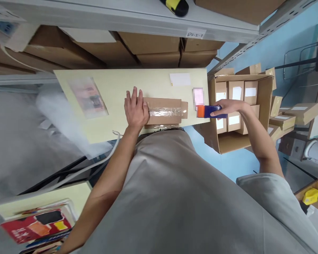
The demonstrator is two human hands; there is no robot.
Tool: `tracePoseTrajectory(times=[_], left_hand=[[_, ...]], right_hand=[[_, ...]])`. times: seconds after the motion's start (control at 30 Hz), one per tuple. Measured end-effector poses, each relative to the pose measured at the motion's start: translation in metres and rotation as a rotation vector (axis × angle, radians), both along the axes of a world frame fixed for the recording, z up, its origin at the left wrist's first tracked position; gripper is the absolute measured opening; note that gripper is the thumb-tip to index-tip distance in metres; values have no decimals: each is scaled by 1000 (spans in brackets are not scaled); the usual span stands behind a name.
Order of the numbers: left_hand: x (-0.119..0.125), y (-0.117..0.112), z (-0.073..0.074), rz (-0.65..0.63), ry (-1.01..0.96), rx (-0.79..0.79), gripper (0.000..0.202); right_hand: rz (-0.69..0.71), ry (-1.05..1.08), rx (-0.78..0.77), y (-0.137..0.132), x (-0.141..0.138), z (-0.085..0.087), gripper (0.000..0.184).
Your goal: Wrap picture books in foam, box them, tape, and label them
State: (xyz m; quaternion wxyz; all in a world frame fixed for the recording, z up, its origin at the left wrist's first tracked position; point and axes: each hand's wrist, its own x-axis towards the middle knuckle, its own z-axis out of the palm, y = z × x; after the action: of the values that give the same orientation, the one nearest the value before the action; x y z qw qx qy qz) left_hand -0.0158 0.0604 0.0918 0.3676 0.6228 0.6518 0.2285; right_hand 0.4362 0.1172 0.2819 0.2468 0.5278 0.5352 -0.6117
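While left hand lies spread, right hand grips block

As a carton sits on the near side of the table, the left hand rests at its left end, fingers straight and slightly parted, closed on nothing that shows. To the right, the right hand curls around the block's blue part, its orange end by a pink slip; beyond stands a big box of small boxes. The carton looks light and fairly stiff, its tape likely slippery; bare cardboard along the long sides should hold best. The block seems rigid.
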Motion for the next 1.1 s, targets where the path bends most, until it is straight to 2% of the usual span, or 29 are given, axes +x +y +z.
tracePoseTrajectory(times=[0.2,0.33,0.5,0.6,0.7,0.8,0.93,1.03,1.1], left_hand=[[2,0,3,13,13,-10,84],[1,-1,1,5,21,0,85],[0,-4,-2,-10,45,4,89],[0,-6,-3,-8,53,7,88],[-3,-9,-4,26,46,7,86],[-6,-13,-4,69,29,12,85],[-11,-14,-10,96,24,50,83],[-15,-13,-14,70,33,65,84],[-22,-13,-15,35,38,68,85]], right_hand=[[3,-84,69,-6,-4,-54,62],[37,-179,155,-16,-22,-79,56],[143,-416,308,-34,-80,-92,56],[139,-479,373,-46,-121,-101,50],[117,-489,489,-54,-151,-109,59],[31,-463,520,-53,-167,-115,70],[-89,-428,523,-44,-181,-120,65],[-11,-568,594,-42,-196,-127,51],[47,-644,578,-45,-208,-132,44]])
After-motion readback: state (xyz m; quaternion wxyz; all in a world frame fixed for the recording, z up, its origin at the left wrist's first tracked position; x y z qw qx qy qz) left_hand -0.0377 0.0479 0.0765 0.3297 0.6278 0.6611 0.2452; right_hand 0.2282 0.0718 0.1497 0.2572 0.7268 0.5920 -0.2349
